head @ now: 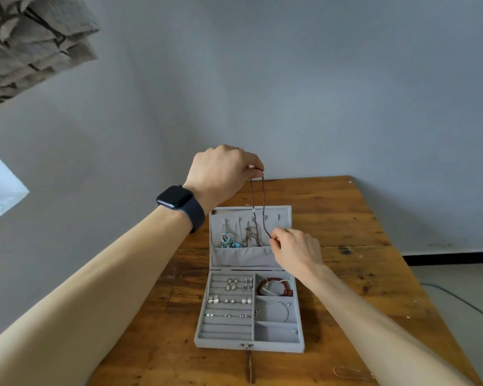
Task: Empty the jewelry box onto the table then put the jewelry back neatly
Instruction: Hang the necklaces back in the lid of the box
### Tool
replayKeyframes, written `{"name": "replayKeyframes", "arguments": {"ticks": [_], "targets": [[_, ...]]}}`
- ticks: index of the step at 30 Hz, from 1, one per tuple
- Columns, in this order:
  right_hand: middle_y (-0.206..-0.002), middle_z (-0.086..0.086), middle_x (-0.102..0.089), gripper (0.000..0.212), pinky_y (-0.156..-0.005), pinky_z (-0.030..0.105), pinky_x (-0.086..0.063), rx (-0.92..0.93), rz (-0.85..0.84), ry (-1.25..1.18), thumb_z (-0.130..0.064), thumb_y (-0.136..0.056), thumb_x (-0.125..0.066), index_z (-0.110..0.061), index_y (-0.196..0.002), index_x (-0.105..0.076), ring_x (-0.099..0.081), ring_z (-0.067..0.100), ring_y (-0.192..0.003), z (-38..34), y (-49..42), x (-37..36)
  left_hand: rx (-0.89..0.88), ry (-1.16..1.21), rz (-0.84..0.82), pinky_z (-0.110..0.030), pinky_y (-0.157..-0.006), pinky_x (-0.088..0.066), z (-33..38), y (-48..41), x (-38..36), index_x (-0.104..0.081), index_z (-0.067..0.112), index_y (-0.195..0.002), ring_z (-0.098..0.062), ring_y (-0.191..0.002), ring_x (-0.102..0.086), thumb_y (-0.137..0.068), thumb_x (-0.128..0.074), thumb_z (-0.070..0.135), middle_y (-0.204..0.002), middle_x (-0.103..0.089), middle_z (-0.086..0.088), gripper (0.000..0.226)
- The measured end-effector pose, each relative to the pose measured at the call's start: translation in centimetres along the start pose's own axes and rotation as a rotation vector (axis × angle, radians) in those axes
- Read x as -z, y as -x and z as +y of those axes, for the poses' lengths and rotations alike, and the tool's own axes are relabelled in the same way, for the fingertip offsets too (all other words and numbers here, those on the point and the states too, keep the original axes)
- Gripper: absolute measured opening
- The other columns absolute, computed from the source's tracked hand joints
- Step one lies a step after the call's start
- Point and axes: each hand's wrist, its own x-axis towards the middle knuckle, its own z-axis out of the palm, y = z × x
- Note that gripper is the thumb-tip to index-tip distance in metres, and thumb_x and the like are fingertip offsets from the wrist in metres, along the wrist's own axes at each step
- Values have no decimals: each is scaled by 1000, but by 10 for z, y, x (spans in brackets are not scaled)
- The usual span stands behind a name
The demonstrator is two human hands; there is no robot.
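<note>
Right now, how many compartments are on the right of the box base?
3, in a column: far compartment with a red bead bracelet, middle compartment with a silver bangle, near compartment almost bare.

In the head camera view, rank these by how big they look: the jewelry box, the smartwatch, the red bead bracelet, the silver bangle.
1. jewelry box, clearly largest.
2. smartwatch, but it sits nearer the camera, so this place is unsure.
3. red bead bracelet and silver bangle look about alike; no ranking between them.
</note>
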Motion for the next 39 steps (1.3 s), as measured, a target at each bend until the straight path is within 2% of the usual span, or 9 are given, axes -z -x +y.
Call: {"name": "replayKeyframes", "arguments": {"ticks": [7,14,17,20,26,29,32,35,39], "targets": [[-110,-7,-69,27,-62,25,-50,-17,-107,-140,-38,-98,-49,-27,-122,-46,-66,16,-79,4,2,4,65,72,-130,-36,-81,-55,11,-5,-13,-72,38,-109,-22,-97,-65,-96,-59,44,-107,-72,8,19],[-82,-9,-69,14,-48,23,-42,-73,-19,-91,-39,-103,-45,-28,-110,-50,-62,13,-63,9,1,11,117,120,-214,-35,-79,-57,18,-4,-39,-75,35,-105,-18,-92,-67,-96,-61,41,-102,-73,9,18],[-98,-11,-71,12,-54,22,-46,-61,-49,-162,-31,-100,-49,-29,-112,-53,-63,11,-71,9,1,9,152,123,-177,-35,-79,-56,15,-6,-44,-74,35,-105,-21,-94,-66,-95,-60,41,-100,-73,8,18],[-111,-16,-68,26,-68,25,-51,-34,-105,-254,-24,-95,-53,-28,-121,-53,-64,10,-91,10,4,12,220,214,-113,-37,-82,-56,10,-10,-43,-74,36,-103,-22,-94,-65,-94,-61,40,-102,-73,7,16],[-113,-17,-68,30,-75,28,-52,-2,-104,-297,-46,-94,-55,-30,-120,-54,-63,10,-99,9,7,15,280,575,-38,-33,-75,-61,13,-15,-40,-77,27,-98,-8,-54,-65,-92,-67,32,-90,-74,9,12],[-109,-18,-70,29,-69,25,-49,-16,-78,-320,-46,-96,-54,-29,-119,-54,-65,9,-93,7,6,15,298,668,-55,-29,-70,-61,20,-15,-40,-77,26,-97,-12,-53,-68,-92,-69,30,-88,-74,9,11],[-106,-17,-69,21,-63,18,-44,-80,-9,-391,-34,-96,-58,-24,-114,-56,-62,4,-78,6,4,18,255,566,-113,-34,-75,-61,24,-13,-48,-75,30,-95,-13,-64,-67,-92,-68,34,-87,-72,10,8],[-91,-14,-64,6,-62,11,-40,-149,114,-477,-23,-93,-59,-21,-98,-57,-58,3,-77,7,1,25,222,411,-189,-34,-80,-58,22,-6,-58,-75,33,-97,-11,-76,-66,-92,-66,36,-87,-71,13,10],[-83,-11,-61,12,-64,19,-47,-167,193,-628,-15,-87,-62,-19,-96,-55,-60,5,-77,8,-2,34,159,157,-253,-32,-73,-57,17,2,-71,-75,32,-101,-17,-86,-66,-96,-60,36,-99,-73,9,16]]}}
